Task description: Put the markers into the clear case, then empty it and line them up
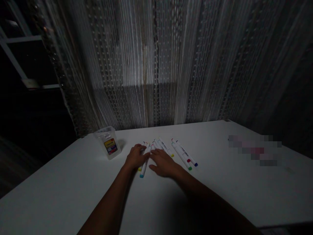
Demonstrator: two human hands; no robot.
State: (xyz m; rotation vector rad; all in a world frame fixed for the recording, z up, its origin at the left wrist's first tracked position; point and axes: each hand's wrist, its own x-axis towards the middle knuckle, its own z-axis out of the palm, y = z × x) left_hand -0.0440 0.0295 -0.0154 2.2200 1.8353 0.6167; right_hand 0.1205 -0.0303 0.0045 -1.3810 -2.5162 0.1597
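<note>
Several white markers with coloured caps lie in a loose row on the white table (73, 182). My left hand (135, 157) rests on the leftmost markers, fingers curled over them; a marker with a teal cap (143, 167) pokes out beside it. My right hand (163, 162) lies flat, fingers stretched out, on the middle markers (164, 147). Two markers with green and blue caps (184, 155) lie free to the right of my right hand. The room is dim.
A clear plastic container with a yellow label (109, 142) stands on the table left of the markers. A string curtain (156, 65) hangs behind the table's far edge. A blurred patch (255, 150) sits at the right of the table.
</note>
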